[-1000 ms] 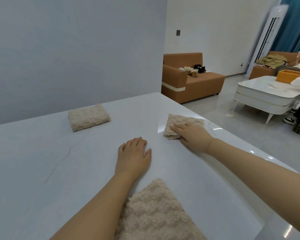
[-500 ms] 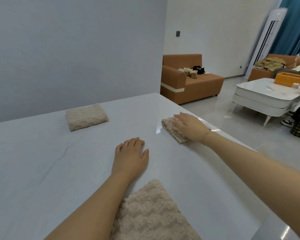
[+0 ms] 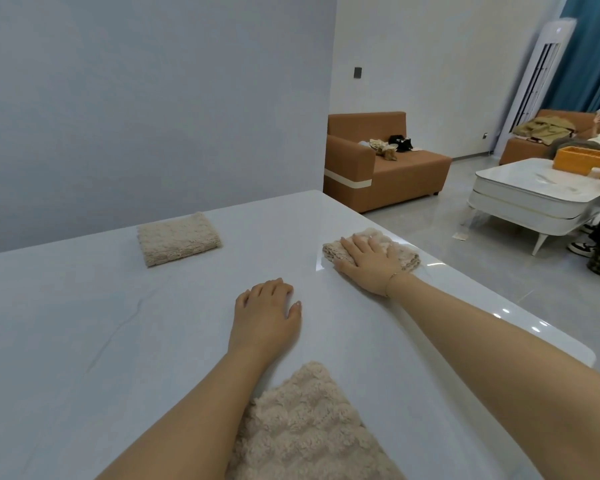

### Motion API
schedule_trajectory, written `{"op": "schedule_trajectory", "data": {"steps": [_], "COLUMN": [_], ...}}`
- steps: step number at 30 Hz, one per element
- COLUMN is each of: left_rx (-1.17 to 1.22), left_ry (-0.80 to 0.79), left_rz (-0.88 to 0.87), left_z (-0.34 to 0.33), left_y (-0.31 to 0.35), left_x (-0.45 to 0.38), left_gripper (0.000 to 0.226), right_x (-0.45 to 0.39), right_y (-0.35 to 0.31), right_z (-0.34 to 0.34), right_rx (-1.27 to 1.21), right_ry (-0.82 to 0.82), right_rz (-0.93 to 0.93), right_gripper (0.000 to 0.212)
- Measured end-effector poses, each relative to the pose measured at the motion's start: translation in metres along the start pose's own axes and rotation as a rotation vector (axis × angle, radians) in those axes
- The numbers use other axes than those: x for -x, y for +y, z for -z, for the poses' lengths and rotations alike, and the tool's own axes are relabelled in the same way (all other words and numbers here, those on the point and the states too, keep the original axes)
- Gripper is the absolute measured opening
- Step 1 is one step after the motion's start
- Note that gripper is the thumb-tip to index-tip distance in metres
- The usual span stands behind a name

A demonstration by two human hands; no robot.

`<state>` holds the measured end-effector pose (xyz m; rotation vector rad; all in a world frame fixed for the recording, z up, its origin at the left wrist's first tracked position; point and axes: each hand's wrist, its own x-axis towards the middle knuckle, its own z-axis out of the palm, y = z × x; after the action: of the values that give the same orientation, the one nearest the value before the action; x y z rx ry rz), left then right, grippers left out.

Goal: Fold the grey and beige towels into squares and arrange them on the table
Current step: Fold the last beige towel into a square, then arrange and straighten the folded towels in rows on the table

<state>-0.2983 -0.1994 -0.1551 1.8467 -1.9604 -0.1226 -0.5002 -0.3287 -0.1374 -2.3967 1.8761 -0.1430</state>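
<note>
White bench [image 3: 84, 341], folded beige towel [image 3: 178, 238] far left, second folded towel [image 3: 395, 252] at far right edge under right hand [image 3: 369, 263], grip flat, fingers straight, pressing it, left hand [image 3: 265, 317] resting flat mid-bench, holding nothing, unfolded towel [image 3: 309, 431] nearest.

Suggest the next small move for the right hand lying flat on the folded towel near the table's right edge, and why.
Probably lift the right hand off the folded towel and reach for the unfolded beige towel near the body: the far towel also lies folded, and the left hand rests idle on the table.
</note>
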Motion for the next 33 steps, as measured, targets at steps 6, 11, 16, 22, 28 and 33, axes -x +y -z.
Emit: {"op": "schedule_trajectory", "data": {"steps": [6,11,16,22,28,33], "left_rx": [-0.032,0.151,-0.04,-0.22,-0.311,-0.349], "left_ry": [0.068,0.018,0.058,0.087,0.142,0.181], "left_rz": [0.063,0.162,0.138,0.208,0.265,0.331], "left_z": [0.002,0.031,0.078,0.151,0.213,0.246], "left_y": [0.0,-0.008,-0.044,-0.072,-0.102,-0.14], "left_x": [0.005,0.03,0.076,0.142,0.214,0.275], "left_gripper": [0.044,0.045,0.049,0.054,0.054,0.053], "right_x": [0.041,0.087,0.127,0.162,0.204,0.238], "right_y": [-0.023,-0.059,-0.112,-0.194,-0.271,-0.339], "right_z": [0.012,0.038,0.047,0.041,0.042,0.035], "right_rx": [-0.029,-0.055,0.003,-0.089,-0.13,-0.158], "right_ry": [0.15,0.172,0.146,0.147,0.137,0.123], "right_rz": [0.067,0.206,0.362,0.493,0.64,0.75], "right_gripper": [0.062,0.06,0.06,0.062,0.061,0.061]}}
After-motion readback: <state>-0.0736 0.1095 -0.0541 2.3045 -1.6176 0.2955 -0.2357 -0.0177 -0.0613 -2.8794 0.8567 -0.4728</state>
